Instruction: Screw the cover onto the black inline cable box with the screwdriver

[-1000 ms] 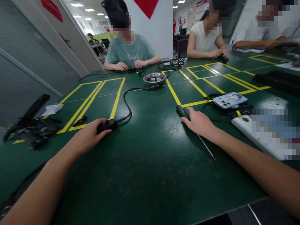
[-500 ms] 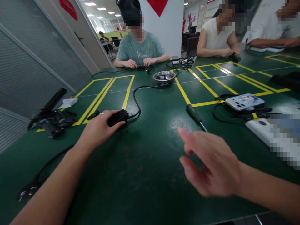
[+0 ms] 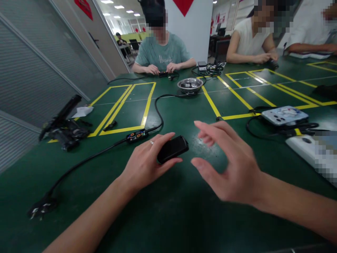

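Observation:
Between the thumb and fingers of my left hand (image 3: 147,158) is a black plastic cover (image 3: 173,149), held above the table. Just right of the cover my right hand (image 3: 231,165) is open, thumb and fingers spread, not touching it. Beyond my left hand lies an opened cable unit (image 3: 137,136), its coloured inner parts showing. A black cord (image 3: 91,156) runs from the unit to a plug (image 3: 42,207) at the near left, and another length leads away toward the metal bowl (image 3: 190,85). My right hand hides most of a screwdriver (image 3: 219,119).
At the left are a black stand with clamp parts (image 3: 63,130) and a small black piece (image 3: 110,125). A phone (image 3: 284,116), cables and a white device (image 3: 313,154) lie at the right. Yellow tape (image 3: 144,112) marks the green table. Co-workers sit across, hands on parts.
My left hand has lifted the black cover off the cable unit and moved right with it, exposing the inside. My right hand has opened wider and now covers most of the screwdriver.

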`<state>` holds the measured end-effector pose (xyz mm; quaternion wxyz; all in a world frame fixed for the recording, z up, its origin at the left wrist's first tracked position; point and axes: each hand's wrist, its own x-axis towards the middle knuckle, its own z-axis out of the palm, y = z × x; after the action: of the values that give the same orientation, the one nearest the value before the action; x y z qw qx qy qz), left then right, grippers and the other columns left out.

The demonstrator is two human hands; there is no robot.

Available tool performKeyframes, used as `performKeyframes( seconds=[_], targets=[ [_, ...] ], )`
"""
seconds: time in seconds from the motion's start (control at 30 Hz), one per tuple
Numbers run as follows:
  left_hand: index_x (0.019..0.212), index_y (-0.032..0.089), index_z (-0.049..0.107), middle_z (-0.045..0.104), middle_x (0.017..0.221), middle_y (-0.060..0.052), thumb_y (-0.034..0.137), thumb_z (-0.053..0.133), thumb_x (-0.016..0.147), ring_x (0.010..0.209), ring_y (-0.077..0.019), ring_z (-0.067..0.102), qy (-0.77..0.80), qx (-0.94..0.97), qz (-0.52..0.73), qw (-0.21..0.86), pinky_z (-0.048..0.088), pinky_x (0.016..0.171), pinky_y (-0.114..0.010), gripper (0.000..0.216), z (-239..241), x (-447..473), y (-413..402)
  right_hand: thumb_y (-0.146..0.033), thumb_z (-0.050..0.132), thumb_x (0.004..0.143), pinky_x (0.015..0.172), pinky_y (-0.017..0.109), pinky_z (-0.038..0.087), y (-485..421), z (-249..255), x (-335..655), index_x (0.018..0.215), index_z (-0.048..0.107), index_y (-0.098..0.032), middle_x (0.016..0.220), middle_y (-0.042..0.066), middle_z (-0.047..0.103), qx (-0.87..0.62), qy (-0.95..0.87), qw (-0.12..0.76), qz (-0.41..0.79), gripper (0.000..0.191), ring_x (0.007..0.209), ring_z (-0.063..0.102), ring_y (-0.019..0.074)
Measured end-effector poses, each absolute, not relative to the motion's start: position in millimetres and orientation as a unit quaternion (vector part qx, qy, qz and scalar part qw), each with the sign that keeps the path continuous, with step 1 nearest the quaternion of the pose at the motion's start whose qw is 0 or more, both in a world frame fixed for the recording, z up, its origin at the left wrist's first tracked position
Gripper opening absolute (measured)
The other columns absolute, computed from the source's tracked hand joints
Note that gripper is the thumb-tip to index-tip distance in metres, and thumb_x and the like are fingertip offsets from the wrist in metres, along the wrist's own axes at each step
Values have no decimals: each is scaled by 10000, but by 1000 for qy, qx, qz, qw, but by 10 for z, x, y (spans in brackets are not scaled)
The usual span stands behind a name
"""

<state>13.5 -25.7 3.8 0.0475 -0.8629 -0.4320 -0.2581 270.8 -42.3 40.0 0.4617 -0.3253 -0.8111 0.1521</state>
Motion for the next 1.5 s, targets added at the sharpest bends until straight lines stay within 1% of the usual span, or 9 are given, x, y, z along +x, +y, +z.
performKeyframes(
  seconds=[0.1, 0.2, 0.37, 0.47, 0.7, 0.9, 1.07, 1.3, 1.5],
  targets=[
    [1382, 217, 328, 636, 1171, -102, 488, 626, 876, 987, -226, 678, -452, -848, -277, 10, 570, 792, -341, 647, -4, 220, -302, -383, 703, 819, 919, 438, 552, -87, 171, 2562, 1434, 411, -209, 1264, 110, 595, -307, -804, 348, 373, 702, 1060, 623, 226],
    [1343, 251, 354, 633, 1159, -78, 506, 639, 862, 966, -219, 683, -452, -851, -267, -35, 572, 775, -340, 615, -61, 285, -322, -323, 758, 774, 947, 437, 537, 40, -45, 2532, 1344, 485, -210, 1240, 93, 629, -299, -714, 331, 540, 642, 1054, 646, 212],
    [1397, 304, 288, 635, 1169, -89, 591, 611, 844, 913, -231, 685, -436, -867, -217, -103, 562, 747, -369, 702, -126, 320, -314, -252, 784, 732, 1009, 444, 491, 90, -185, 2596, 1106, 591, -189, 1093, 56, 682, -305, -604, 325, 661, 426, 1038, 660, 194],
    [1443, 296, 237, 607, 1242, -121, 566, 546, 892, 959, -248, 660, -442, -869, -198, -96, 540, 808, -412, 687, -96, 209, -220, -227, 774, 738, 1032, 457, 477, 233, -213, 2707, 1109, 571, -201, 1132, 57, 673, -319, -525, 369, 697, 424, 1060, 657, 195],
    [1376, 136, 445, 558, 1280, -188, 571, 446, 917, 1171, -335, 551, -609, -784, -101, 65, 415, 1009, -463, 633, -109, -527, 298, -325, 600, 880, 998, 468, 497, 689, -315, 3032, 1068, 567, -191, 1174, 113, 676, -341, -433, 445, 706, 233, 1094, 658, 238],
    [1439, 61, 380, 530, 1289, -226, 654, 362, 895, 1220, -347, 501, -673, -737, -27, 55, 358, 1059, -461, 805, -346, -931, 520, -448, 555, 891, 906, 433, 545, 729, -337, 3077, 993, 567, -229, 1048, 74, 687, -359, -396, 497, 684, 242, 1011, 672, 237],
    [1367, 139, 497, 549, 1209, -174, 572, 223, 961, 1145, -301, 535, -665, -745, -1, 52, 372, 1041, -427, 653, -310, -866, 531, -456, 523, 896, 825, 424, 569, 745, -335, 3081, 976, 552, -226, 923, 37, 654, -391, -363, 545, 646, 245, 874, 682, 220],
    [1265, 53, 527, 556, 1106, -218, 698, 196, 915, 1020, -355, 585, -723, -689, 35, 35, 447, 902, -492, 805, -227, -885, 488, -379, 370, 926, 758, 408, 582, 719, -261, 3081, 956, 542, -204, 864, 58, 656, -424, -318, 562, 635, 248, 753, 657, 199],
    [1228, 110, 525, 552, 1150, -183, 697, 204, 919, 1013, -328, 607, -722, -690, 43, 29, 466, 883, -444, 737, -168, -833, 495, -360, 349, 917, 620, 330, 556, 717, -262, 3086, 940, 532, -201, 802, 46, 640, -443, -319, 579, 606, 244, 637, 611, 172]
  ],
)
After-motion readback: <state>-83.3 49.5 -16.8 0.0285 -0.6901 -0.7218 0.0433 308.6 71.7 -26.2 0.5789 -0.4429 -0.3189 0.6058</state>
